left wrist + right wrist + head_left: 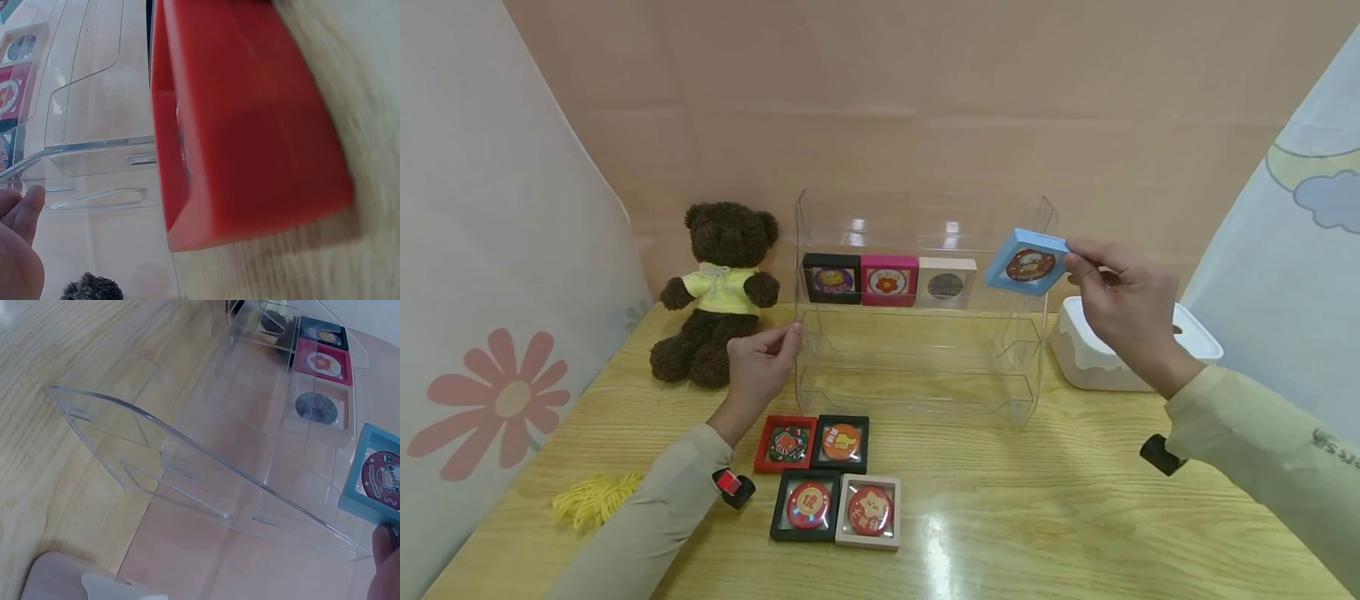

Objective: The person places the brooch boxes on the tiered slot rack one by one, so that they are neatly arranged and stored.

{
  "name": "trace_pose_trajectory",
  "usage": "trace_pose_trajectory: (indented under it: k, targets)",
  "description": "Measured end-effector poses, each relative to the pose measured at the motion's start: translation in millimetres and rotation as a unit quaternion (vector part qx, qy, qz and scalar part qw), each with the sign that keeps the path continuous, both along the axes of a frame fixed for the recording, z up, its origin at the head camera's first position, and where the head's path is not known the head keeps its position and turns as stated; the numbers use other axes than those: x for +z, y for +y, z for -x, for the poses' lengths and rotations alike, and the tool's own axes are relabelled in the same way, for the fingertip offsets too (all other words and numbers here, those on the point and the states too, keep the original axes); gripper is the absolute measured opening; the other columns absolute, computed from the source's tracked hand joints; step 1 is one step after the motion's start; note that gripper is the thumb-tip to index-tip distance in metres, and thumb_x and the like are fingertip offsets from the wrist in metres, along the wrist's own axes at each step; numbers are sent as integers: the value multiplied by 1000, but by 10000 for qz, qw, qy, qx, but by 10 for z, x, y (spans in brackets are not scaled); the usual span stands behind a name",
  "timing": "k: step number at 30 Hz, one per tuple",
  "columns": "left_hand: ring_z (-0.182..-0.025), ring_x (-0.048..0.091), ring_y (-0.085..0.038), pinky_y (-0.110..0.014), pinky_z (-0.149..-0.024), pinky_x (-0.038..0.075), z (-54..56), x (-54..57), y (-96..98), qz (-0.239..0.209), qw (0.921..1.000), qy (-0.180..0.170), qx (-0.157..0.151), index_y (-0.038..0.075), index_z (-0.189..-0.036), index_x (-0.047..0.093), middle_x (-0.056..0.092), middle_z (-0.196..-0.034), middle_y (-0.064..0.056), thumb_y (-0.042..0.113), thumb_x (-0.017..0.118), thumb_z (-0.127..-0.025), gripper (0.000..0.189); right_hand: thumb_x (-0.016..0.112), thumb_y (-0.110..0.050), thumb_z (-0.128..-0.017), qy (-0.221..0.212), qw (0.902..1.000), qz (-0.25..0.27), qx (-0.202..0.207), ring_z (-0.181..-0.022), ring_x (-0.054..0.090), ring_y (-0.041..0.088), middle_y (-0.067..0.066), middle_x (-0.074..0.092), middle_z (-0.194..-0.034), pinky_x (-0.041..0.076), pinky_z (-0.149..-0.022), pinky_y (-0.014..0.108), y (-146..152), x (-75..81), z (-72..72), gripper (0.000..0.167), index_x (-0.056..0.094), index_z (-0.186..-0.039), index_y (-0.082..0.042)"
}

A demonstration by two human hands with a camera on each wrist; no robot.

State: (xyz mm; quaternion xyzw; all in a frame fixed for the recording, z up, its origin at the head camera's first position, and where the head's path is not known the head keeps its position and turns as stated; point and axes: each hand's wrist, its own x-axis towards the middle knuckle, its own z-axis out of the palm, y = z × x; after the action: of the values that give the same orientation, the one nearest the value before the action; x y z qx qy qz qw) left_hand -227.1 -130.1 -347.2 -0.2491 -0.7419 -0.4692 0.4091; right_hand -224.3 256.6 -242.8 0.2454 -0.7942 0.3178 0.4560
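My right hand [1131, 304] pinches a light blue square display frame [1026, 262] by its right edge, tilted, at the right end of the clear acrylic rack [917, 400]. A round badge shows inside that frame. My left hand [763, 367] has its thumb and forefinger pinched at the rack's left side panel. On the rack's upper tier stand a black frame [831, 279], a pink frame [889, 281] and a cream frame [947, 282] side by side. In the right wrist view the blue frame [353, 495] is beside the rack's side panel [206, 453].
On the table before the rack lie a red frame [763, 446], two black frames and a pale pink frame [868, 542]. A brown teddy bear [722, 292] sits left, yellow cord [597, 500] lies front left, and a white box [1090, 367] stands right.
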Motion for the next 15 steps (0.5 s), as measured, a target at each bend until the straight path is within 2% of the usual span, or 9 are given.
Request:
trace_pose_trajectory:
  k: [9, 15]
  targets:
    - [-52, 66, -27, -15, -50, 49, -19, 7, -2, -8, 9999, -100, -39, -14, -90, 71, 67, -70, -21, -15, 62, -83, 11, 70, 2, -84, 256, 9986, 294, -358, -72, 57, -16, 14, 71, -92, 44, -65, 4, -54, 88, 93, 15, 74, -98, 4]
    - [-53, 66, -26, -15, -50, 49, -17, 1, -4, 12, 9999, -104, -25, -14, -90, 71, 67, -70, -21, -15, 62, -83, 11, 69, 1, -85, 405, 9979, 292, -411, -74, 56, -15, 12, 71, -94, 44, -66, 5, -90, 117, 180, 13, 74, -97, 4]
